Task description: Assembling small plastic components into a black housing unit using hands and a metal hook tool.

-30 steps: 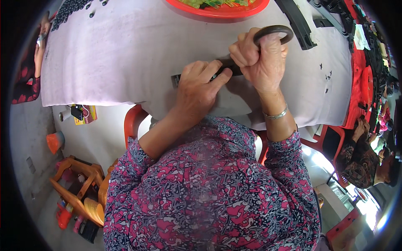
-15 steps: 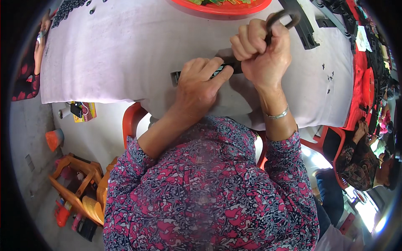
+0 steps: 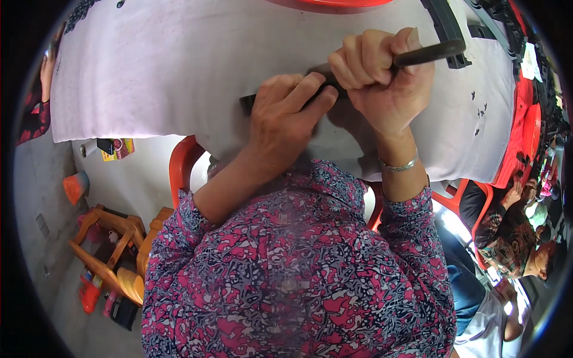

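Observation:
My right hand [image 3: 388, 83] is a fist, thumb up, around a dark tool [image 3: 431, 53] that looks like scissors with a thick loop handle. Its handle sticks out to the right past the thumb, seen edge-on, and my fingers hide its middle. Close by on the left, my left hand [image 3: 283, 116] is closed over a black plastic strip [image 3: 246, 105]. One end of that strip shows left of the fingers, just above the pale tablecloth [image 3: 161, 71]. Where tool and strip meet lies behind my hands.
A red plate [image 3: 334, 5] is at the far edge. Long black plastic parts [image 3: 444, 27] lie at the back right, with small black scraps [image 3: 480, 111] nearer. Dark pieces [image 3: 77, 15] are piled far left. Other people sit to the left and right. Red chairs [image 3: 184, 164] stand around.
My right fist has turned and shifted slightly right, so the tool's loop now shows edge-on. My left hand keeps its hold on the strip. My view has shifted slightly.

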Demonstrator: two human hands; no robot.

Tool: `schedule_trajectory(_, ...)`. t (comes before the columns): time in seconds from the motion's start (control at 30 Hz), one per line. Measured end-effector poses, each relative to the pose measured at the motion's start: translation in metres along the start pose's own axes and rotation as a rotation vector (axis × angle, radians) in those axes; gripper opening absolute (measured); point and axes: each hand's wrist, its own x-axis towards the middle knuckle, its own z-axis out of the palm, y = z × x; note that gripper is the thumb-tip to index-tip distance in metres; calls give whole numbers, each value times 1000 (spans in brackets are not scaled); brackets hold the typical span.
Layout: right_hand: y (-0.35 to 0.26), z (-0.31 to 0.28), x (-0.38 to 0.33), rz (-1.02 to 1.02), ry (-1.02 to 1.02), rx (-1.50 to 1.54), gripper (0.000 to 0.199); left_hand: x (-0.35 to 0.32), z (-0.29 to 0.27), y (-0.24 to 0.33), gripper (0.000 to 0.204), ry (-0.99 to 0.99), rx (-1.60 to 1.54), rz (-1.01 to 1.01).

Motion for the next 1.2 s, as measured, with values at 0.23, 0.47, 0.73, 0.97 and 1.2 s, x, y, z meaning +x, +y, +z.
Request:
schedule_trajectory(0.23, 14, -15, -3, -33, 26, 88, 25, 2, -3, -1, 31, -18, -17, 8)
schedule_trajectory(0.47, 9, -18, -1, -51, -24, 262, 36, 0, -2, -1, 30, -2, 1, 2)
schedule_trajectory(0.73, 2, -32, 0, -3, -143, 137, 53, 0, -2, -1, 32, 14, 40, 9)
schedule_trajectory(0.97, 3, -31, -1, 24, -52, 307, 60, 1, -2, -1, 35, -5, 13, -7)
schedule_trajectory(1.2, 0, -35, -2, 70, -121, 218, 61, 5, -2, 4, 39, -35, 36, -46)
